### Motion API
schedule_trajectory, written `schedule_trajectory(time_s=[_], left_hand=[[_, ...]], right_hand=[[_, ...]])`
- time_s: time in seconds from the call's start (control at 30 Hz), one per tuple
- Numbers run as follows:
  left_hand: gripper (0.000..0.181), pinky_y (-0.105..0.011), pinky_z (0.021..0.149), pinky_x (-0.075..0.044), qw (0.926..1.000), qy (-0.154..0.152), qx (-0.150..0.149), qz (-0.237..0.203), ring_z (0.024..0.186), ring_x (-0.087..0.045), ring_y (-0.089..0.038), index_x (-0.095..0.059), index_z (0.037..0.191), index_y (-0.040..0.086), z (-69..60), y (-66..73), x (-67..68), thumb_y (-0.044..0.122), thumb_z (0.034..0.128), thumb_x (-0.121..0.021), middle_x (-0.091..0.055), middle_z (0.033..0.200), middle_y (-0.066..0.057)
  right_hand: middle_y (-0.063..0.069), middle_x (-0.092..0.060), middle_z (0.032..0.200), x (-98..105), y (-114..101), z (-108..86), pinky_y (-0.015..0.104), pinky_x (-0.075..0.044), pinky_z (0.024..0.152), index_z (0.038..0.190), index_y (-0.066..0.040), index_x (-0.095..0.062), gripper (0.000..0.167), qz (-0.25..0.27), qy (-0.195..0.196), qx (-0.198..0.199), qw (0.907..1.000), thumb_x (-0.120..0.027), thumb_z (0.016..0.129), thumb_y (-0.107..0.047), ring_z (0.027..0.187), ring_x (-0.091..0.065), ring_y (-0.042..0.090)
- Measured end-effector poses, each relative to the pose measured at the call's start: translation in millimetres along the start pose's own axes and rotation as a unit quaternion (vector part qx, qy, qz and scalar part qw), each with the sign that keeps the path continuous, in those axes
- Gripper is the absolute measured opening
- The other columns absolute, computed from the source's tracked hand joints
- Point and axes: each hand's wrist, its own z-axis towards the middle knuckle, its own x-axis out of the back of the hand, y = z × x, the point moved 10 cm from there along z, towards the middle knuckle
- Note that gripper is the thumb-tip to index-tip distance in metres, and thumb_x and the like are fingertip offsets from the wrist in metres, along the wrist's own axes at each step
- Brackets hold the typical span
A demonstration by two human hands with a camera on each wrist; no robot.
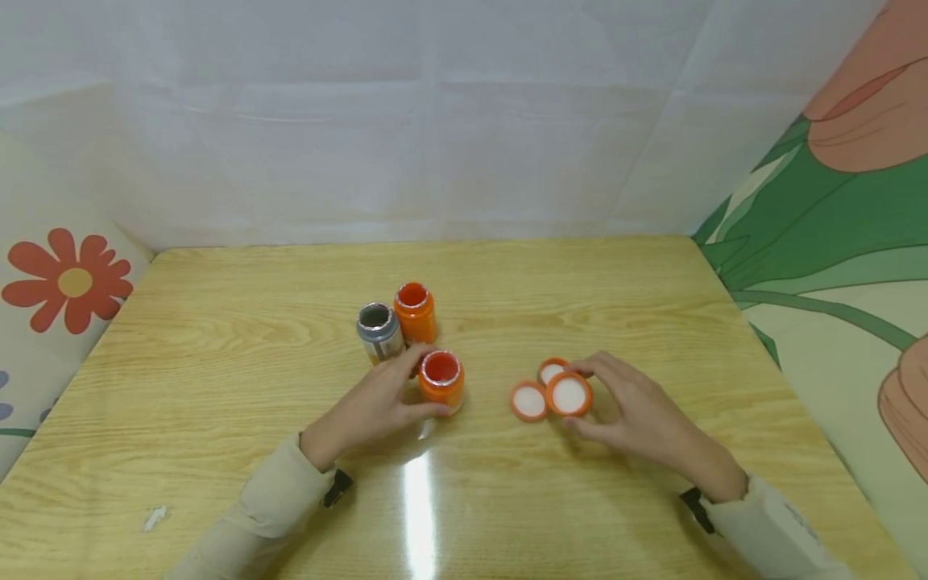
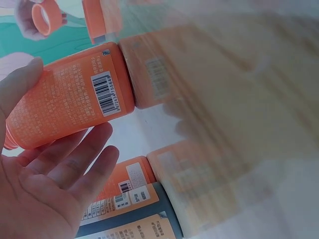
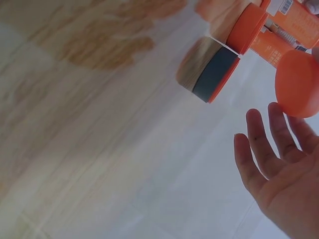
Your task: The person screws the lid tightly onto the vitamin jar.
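My left hand (image 1: 380,399) holds an open-mouthed orange bottle (image 1: 443,393) between thumb and fingers; it stands upright on the table. In the left wrist view a white barcode label shows on this bottle (image 2: 75,97). Just behind it stand a second orange bottle (image 1: 416,321) and a grey bottle (image 1: 380,338), both uncapped. To the right, my right hand (image 1: 638,411) pinches an orange lid (image 1: 569,394) by its rim, white inner side up. Two more lids lie beside it, one nearer the left (image 1: 528,401) and one behind, partly covered (image 1: 553,369). The right wrist view shows a grey side on one lid (image 3: 216,74).
The wooden table (image 1: 239,322) has a glossy surface with a bright reflection near its front. A white cloth (image 1: 420,161) hangs along the back edge. Flower-patterned sheets flank both sides. A small pale worn patch (image 1: 155,518) marks the table at the front left.
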Motion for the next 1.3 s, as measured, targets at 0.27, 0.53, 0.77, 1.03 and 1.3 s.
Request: schedule_trajectory(time_s=[0.27, 0.53, 0.77, 1.03, 1.3], left_hand=[[0.073, -0.047, 0.107, -0.048, 0.9999, -0.008, 0.005, 0.012, 0.123, -0.061, -0.023, -0.047, 0.139, 0.013, -0.3, 0.2, -2.3, 0.034, 0.0797, -0.083, -0.064, 0.131, -0.001], [0.075, -0.048, 0.106, -0.049, 0.9999, -0.009, -0.011, 0.009, 0.121, -0.062, -0.024, -0.047, 0.142, 0.011, -0.3, 6.1, -3.8, 0.033, 0.0794, -0.083, -0.065, 0.131, -0.002], [0.068, -0.042, 0.105, -0.05, 0.9996, -0.017, -0.024, 0.004, 0.121, -0.063, -0.018, -0.049, 0.136, 0.018, 0.1, 8.7, -6.6, 0.033, 0.0796, -0.083, -0.065, 0.127, 0.003], [0.068, -0.043, 0.105, -0.051, 0.9995, -0.019, -0.022, 0.007, 0.12, -0.063, -0.018, -0.048, 0.137, 0.018, -0.4, 8.4, -7.6, 0.033, 0.0799, -0.083, -0.066, 0.128, 0.002], [0.068, -0.043, 0.105, -0.051, 0.9995, -0.02, -0.022, 0.009, 0.121, -0.063, -0.018, -0.048, 0.137, 0.018, -0.8, 9.0, -7.3, 0.033, 0.0798, -0.082, -0.065, 0.129, 0.002]], right_hand=[[-0.005, -0.066, 0.112, 3.5, -2.9, 2.0, 0.045, -0.058, 0.081, 0.122, -0.015, -0.062, 0.057, -0.009, 0.009, 0.006, 0.9999, -0.087, 0.072, -0.027, 0.101, -0.065, 0.016], [-0.005, -0.067, 0.111, 8.3, -6.1, 2.8, 0.046, -0.058, 0.081, 0.125, -0.014, -0.063, 0.061, -0.006, 0.026, 0.008, 0.9996, -0.088, 0.071, -0.024, 0.102, -0.066, 0.018], [-0.005, -0.067, 0.112, 9.1, -7.5, 3.2, 0.045, -0.059, 0.081, 0.125, -0.013, -0.063, 0.063, -0.007, 0.027, 0.018, 0.9995, -0.088, 0.069, -0.025, 0.101, -0.065, 0.017], [-0.003, -0.068, 0.111, 9.3, -8.1, 4.0, 0.046, -0.058, 0.081, 0.122, -0.013, -0.064, 0.059, -0.003, 0.027, 0.018, 0.9995, -0.087, 0.068, -0.023, 0.101, -0.066, 0.019], [0.01, -0.07, 0.12, 6.4, -3.3, 3.5, 0.054, -0.057, 0.087, 0.123, -0.007, -0.064, 0.06, 0.007, 0.014, -0.018, 0.9997, -0.088, 0.071, -0.025, 0.109, -0.067, 0.032]])
